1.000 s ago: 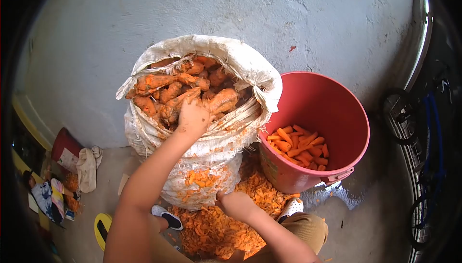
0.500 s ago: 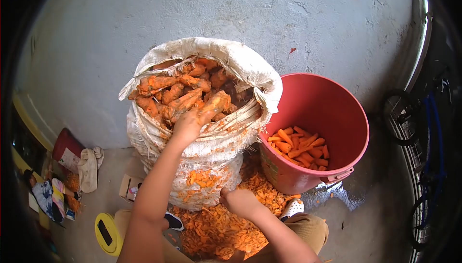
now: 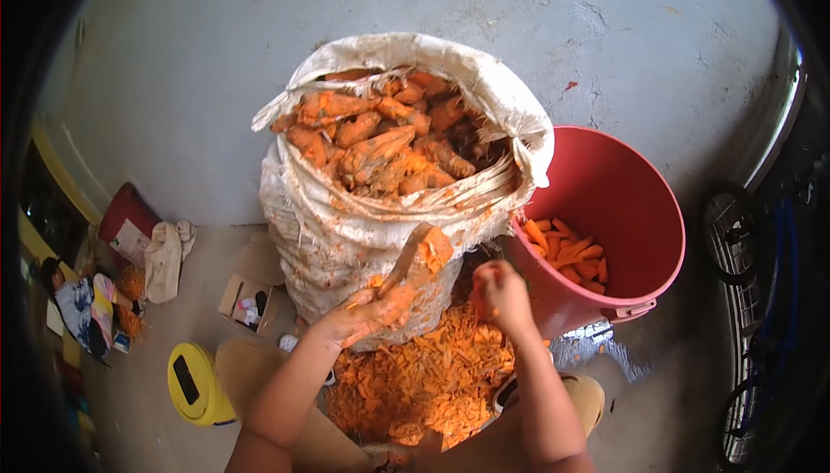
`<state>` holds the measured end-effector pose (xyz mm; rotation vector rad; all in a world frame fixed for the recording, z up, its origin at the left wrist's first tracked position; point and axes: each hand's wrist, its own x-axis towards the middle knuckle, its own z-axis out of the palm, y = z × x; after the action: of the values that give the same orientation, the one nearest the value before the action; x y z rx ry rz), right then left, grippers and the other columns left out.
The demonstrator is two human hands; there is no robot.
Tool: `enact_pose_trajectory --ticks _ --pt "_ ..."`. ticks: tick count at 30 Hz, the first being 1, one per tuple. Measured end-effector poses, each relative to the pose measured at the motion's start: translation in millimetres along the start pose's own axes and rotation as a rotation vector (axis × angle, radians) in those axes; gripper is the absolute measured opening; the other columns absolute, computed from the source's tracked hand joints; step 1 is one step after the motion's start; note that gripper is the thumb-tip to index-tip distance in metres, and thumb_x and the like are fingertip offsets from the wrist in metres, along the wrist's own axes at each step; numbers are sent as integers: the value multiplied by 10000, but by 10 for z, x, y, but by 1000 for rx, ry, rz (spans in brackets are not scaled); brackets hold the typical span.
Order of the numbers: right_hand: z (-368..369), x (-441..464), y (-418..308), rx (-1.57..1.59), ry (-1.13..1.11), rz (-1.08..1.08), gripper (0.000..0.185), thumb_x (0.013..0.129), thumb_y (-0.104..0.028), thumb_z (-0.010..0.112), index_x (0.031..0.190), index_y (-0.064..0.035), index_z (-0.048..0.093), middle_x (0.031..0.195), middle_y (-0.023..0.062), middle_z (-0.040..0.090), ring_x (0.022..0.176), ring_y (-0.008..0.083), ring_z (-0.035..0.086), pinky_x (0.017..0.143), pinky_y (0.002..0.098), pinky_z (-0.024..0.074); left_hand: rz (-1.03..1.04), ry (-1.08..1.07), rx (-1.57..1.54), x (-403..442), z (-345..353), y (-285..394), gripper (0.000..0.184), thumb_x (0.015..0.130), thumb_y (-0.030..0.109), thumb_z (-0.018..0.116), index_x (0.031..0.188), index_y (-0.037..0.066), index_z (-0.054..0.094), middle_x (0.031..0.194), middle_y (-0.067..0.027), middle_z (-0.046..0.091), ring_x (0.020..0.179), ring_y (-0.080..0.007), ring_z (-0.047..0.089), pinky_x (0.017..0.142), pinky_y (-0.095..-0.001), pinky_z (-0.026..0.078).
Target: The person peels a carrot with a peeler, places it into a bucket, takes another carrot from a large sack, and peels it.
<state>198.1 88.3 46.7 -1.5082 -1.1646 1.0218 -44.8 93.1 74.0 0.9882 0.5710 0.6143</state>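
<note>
My left hand (image 3: 347, 321) is wrapped around a thick, unpeeled carrot (image 3: 413, 267), held tilted up in front of the sack with a bright orange cut end at the top. My right hand (image 3: 503, 297) is closed beside the red bucket; a small reddish thing shows at its fingers, too blurred to name. A white woven sack (image 3: 316, 226) with a rolled-down rim stands ahead, full of dirty carrots (image 3: 380, 149). Below both hands, a heap of orange peelings (image 3: 419, 386) covers the floor.
Peeled carrots (image 3: 575, 257) lie in the large red bucket (image 3: 618, 196) right of the sack. A yellow container (image 3: 207, 386) and an open cardboard box (image 3: 248, 302) are at the left. A bicycle (image 3: 782, 283) stands far right, and a grey wall (image 3: 225, 67) rises behind.
My left hand has drawn a carrot out of the sack, down and toward me. My right hand has moved up and right, nearer the bucket. The view has shifted slightly.
</note>
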Motion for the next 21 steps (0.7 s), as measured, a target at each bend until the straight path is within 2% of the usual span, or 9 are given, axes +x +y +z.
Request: enact_pose_trajectory --ticks 4,5,8,9,10,13,14,17,21 --pt "32 66 54 456 191 -36 143 858 -127 405 872 -3 476 605 71 544 482 105 519 429 213 416 -111 -33 70 -289 -70 -158 408 733 223 611 1022 -5 434 866 -74 516 778 -141 506 675 -261 421" --pt "60 31 21 539 236 -93 148 867 -143 399 900 -11 459 615 79 546 474 115 517 430 211 423 -134 -45 23 -345 -131 -243 369 721 137 606 1012 -7 432 833 -78 525 745 -140 512 647 -258 429" --pt "211 -116 -125 775 390 -51 169 865 -160 414 933 -7 438 671 80 546 527 129 538 469 225 449 -232 28 -31 -481 -175 -423 383 714 109 613 1022 -15 422 772 -72 534 669 -133 520 600 -243 432" --pt "312 -125 -131 790 415 -127 174 863 -165 423 933 -7 437 695 84 543 550 135 543 482 227 454 -284 179 52 -498 -187 -542 297 710 76 610 953 -5 460 706 -45 525 592 -107 504 539 -222 418" --pt "430 -142 -162 805 443 -202 179 860 -169 432 933 -6 435 719 88 539 573 141 548 495 229 459 -258 163 91 -494 -170 -572 262 709 80 612 917 3 473 691 -34 519 579 -98 496 522 -217 411" --pt "778 -306 -360 741 295 -236 165 859 -153 427 933 -6 437 737 68 521 562 131 525 515 234 450 -199 139 177 -483 -74 -639 135 705 96 619 767 43 511 634 6 490 552 -64 470 463 -203 380" --pt "913 -363 -366 736 231 -249 162 859 -151 428 931 -6 440 731 65 521 544 118 507 505 226 437 -215 123 149 -486 -79 -660 161 703 96 619 801 30 508 669 -13 505 570 -72 482 478 -202 391" --pt "1244 -513 -288 74 424 -431 132 854 -111 424 929 -7 458 680 50 523 527 74 450 482 213 397 -211 153 99 -531 -25 -589 228 704 113 615 871 13 496 728 -38 528 601 -88 502 507 -197 405" --pt "1065 -141 -129 251 545 -373 122 855 -92 402 927 -5 448 674 50 519 529 87 467 491 225 418 -203 93 133 -608 -177 -687 240 703 116 610 883 19 484 723 -28 524 602 -83 498 506 -199 404"
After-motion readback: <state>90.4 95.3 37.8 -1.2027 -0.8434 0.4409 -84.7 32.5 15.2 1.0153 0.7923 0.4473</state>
